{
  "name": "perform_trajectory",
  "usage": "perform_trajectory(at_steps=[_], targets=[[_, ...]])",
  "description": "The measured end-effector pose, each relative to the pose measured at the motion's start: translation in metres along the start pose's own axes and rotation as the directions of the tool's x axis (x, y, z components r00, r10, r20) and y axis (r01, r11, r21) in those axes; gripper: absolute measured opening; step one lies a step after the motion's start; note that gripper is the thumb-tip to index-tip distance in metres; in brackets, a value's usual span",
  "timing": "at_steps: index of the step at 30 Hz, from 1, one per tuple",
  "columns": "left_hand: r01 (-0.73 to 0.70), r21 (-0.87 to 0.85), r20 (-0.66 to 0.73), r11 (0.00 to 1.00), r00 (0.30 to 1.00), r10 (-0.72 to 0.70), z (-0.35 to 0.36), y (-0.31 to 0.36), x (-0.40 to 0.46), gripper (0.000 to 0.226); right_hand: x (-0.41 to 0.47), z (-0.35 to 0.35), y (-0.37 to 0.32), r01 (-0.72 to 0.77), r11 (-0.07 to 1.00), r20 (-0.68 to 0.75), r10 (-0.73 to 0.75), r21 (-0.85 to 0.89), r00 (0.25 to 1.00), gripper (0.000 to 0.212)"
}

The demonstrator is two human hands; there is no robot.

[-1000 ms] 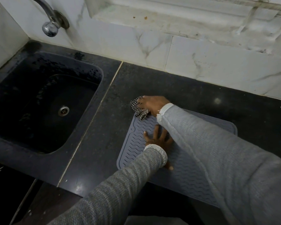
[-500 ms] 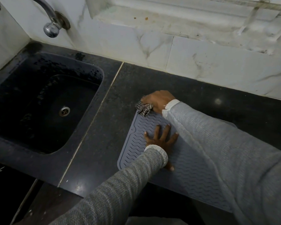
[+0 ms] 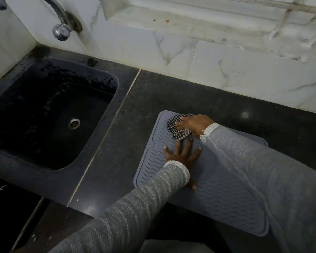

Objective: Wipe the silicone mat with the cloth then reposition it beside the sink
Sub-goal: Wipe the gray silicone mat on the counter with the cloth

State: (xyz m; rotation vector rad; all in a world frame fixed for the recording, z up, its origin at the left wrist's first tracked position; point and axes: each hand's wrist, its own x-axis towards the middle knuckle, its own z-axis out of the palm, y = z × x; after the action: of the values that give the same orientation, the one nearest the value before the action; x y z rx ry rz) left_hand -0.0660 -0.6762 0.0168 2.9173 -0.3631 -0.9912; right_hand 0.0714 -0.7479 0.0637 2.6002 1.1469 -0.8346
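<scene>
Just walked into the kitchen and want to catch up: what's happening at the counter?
A person in a grey sweater is wiping a grey silicone mat that lies flat on the dark counter, to the right of the sink. The right hand presses a bunched checked cloth onto the mat's far left corner. The left hand lies flat on the mat with fingers spread, holding it down. A strip of bare counter separates the mat from the sink.
</scene>
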Motion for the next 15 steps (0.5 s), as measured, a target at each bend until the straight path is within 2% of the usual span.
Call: perform_trajectory(at_steps=[4,8,10,12,15], targets=[[-0.016,0.058,-0.087,0.998,0.996,0.021,0.003,0.008,-0.006,0.128,0.0,-0.017,-0.01,-0.036,0.999,0.001,0.036,0.021,0.999,0.042],[-0.036,0.027,-0.128,0.999,0.991,0.039,0.012,0.016,-0.012,0.118,0.001,-0.029,-0.024,0.013,0.987,-0.183,0.017,0.16,0.983,0.032],[-0.048,-0.03,-0.089,0.998,0.995,0.045,0.011,0.013,-0.012,0.115,0.008,-0.026,-0.04,0.088,0.985,-0.273,-0.045,0.148,0.961,0.032],[-0.055,-0.054,-0.03,0.997,0.998,0.054,0.008,0.009,-0.01,0.113,0.016,-0.02,-0.054,0.126,0.986,-0.241,-0.097,0.108,0.966,0.034],[-0.02,-0.062,0.077,0.998,0.997,0.024,0.004,0.009,-0.008,0.111,0.025,0.0,-0.062,0.171,0.984,-0.078,-0.174,-0.051,0.982,0.049]])
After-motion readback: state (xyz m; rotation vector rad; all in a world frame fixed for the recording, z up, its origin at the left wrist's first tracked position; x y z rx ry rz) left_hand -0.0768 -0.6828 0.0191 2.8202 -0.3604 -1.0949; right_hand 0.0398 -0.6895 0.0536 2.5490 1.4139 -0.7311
